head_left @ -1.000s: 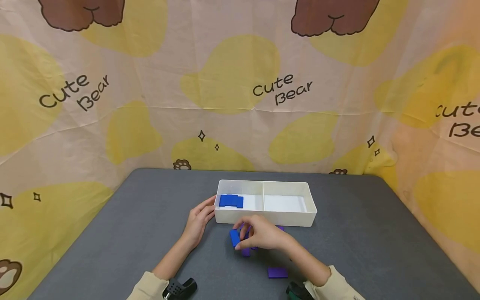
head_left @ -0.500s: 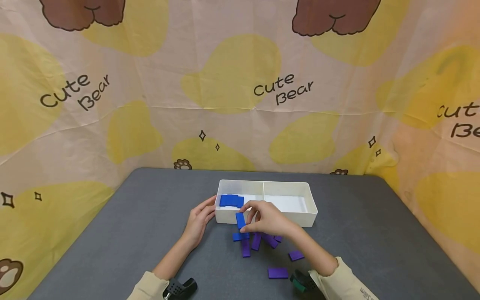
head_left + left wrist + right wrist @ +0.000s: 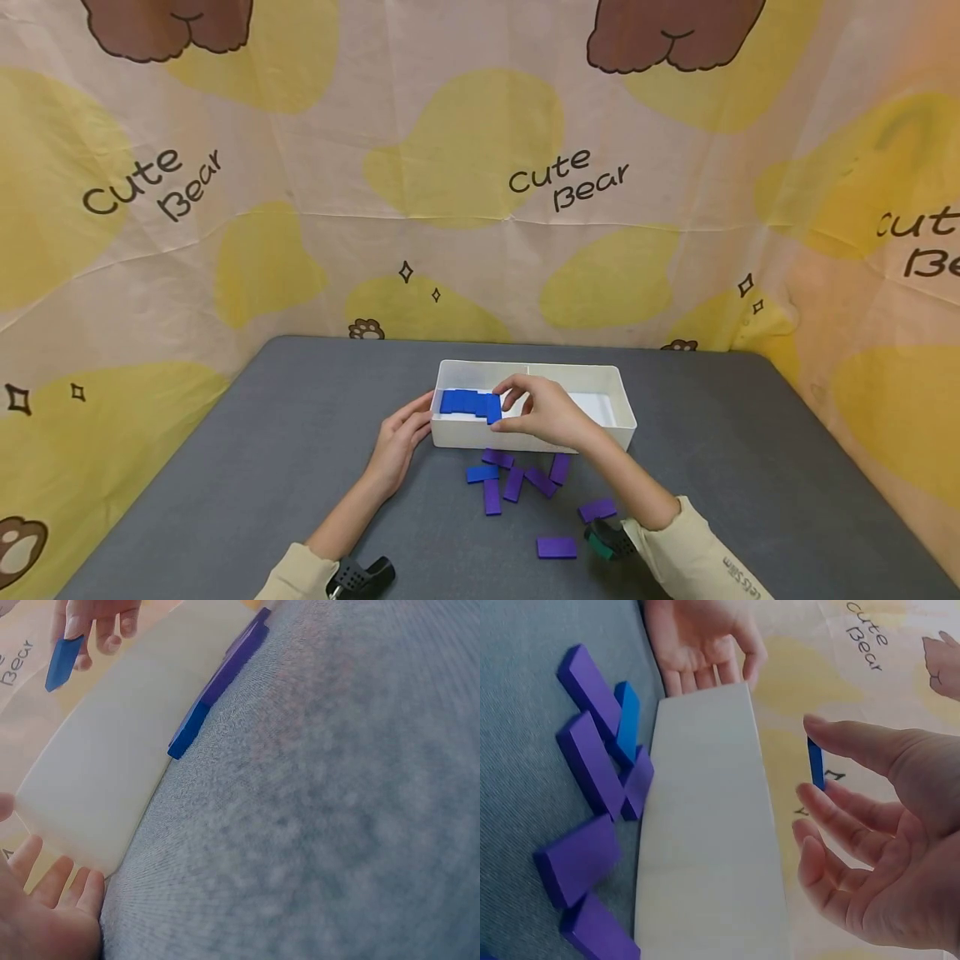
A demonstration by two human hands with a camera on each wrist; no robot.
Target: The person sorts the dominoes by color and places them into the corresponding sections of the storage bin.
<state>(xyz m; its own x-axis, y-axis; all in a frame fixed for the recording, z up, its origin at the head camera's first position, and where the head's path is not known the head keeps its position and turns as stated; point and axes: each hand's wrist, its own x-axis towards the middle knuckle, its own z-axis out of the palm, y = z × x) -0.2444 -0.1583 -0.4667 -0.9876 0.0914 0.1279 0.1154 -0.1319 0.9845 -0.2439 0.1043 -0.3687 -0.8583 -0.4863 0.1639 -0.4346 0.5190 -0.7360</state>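
Observation:
Between thumb and fingertips my right hand (image 3: 542, 408) pinches a blue rectangular block (image 3: 816, 763). In the wrist views it hangs above the rim of a white two-compartment box (image 3: 517, 434). Several blue blocks (image 3: 461, 402) lie side by side in the box's left compartment. My left hand (image 3: 396, 446) rests its straight fingers against the box's left end. On the table in front of the box, one blue block (image 3: 482, 474) lies among several purple blocks (image 3: 513, 484).
Nearer the person, a purple block (image 3: 557, 547) lies apart, with another purple block (image 3: 597, 510) close to the right wrist. The grey table (image 3: 225, 500) ends at a patterned cloth (image 3: 450, 167) behind the box. A divider splits the box, partly hidden by the right hand.
My right hand has lifted a blue block off the pile in front of the box and carried it up and over the left compartment. The left hand stays at the box's end.

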